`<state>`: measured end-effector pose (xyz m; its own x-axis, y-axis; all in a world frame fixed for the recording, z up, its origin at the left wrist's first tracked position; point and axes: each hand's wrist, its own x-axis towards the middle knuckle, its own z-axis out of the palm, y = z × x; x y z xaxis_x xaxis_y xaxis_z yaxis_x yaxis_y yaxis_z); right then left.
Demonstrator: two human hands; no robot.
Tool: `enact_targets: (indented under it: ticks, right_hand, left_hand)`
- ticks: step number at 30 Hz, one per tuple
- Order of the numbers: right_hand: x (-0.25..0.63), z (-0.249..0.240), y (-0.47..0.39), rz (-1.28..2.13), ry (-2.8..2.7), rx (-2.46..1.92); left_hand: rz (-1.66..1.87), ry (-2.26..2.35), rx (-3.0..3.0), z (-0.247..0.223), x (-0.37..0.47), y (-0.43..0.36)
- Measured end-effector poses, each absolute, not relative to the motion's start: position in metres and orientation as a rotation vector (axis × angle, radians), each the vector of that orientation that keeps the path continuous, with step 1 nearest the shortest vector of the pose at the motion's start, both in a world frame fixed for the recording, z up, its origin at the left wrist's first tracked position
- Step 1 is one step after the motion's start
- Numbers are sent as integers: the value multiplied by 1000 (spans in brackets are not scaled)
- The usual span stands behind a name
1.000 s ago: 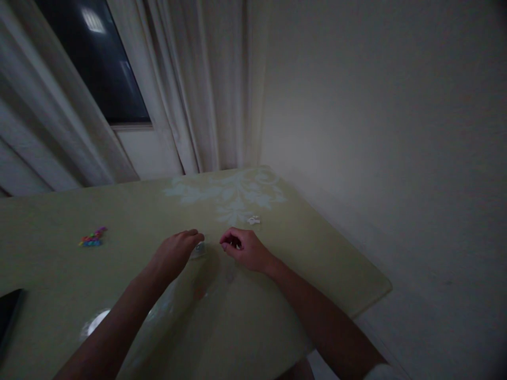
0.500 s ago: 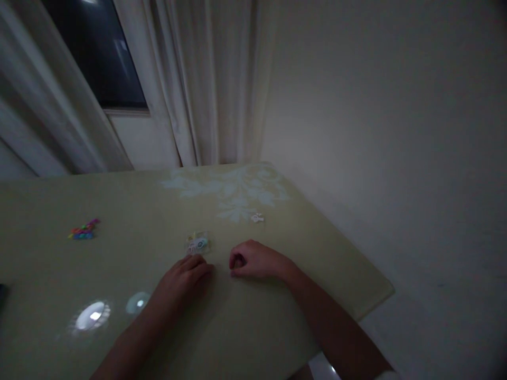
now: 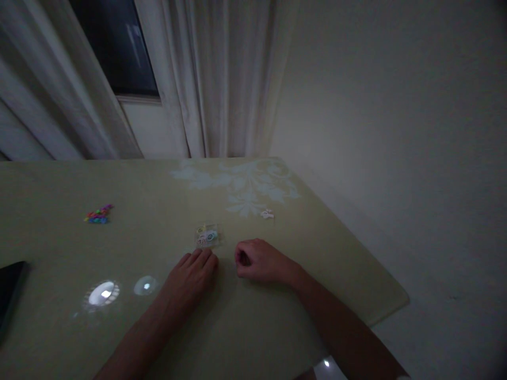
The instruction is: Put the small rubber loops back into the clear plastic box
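My left hand [image 3: 194, 272] rests palm down on the table, its fingers laid out close together. Their tips are by the near edge of a small clear packet or case [image 3: 208, 236] with pale, yellow and dark round pieces inside; whether they touch it I cannot tell. To the right, my right hand [image 3: 259, 260] stands on its side with the fingers curled round to the thumb. Anything inside that curl is hidden. Beyond the right hand lies a small white piece [image 3: 268, 214], flat on the table.
A small heap of brightly coloured pieces [image 3: 99, 215] lies on the left of the glossy table [image 3: 253, 327]. A dark flat object [image 3: 10, 287] juts in at the left edge. Curtains [image 3: 222, 79] hang behind, and a wall [image 3: 376, 132] runs along the right side.
The view has swung left and down, showing more of the dark object. My left fingers have straightened and flattened. My right fingertips have closed against the thumb.
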<state>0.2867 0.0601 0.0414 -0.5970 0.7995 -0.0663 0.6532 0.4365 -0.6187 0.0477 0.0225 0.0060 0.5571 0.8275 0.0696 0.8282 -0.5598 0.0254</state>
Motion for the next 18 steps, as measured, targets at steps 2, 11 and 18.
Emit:
enact_targets:
  ticks: [2,11,18]
  right_hand:
    - [286,39,61,928,-2380,-1242]
    - [281,33,60,953,-2292,-1167]
    - [277,28,59,997,-2159,-1115]
  left_hand:
    - [-189,-1513,-2801,5,44,25]
    - [-346,-1525,-2804,-5,41,27]
    - [-894,-1722,-2891,-1,44,29]
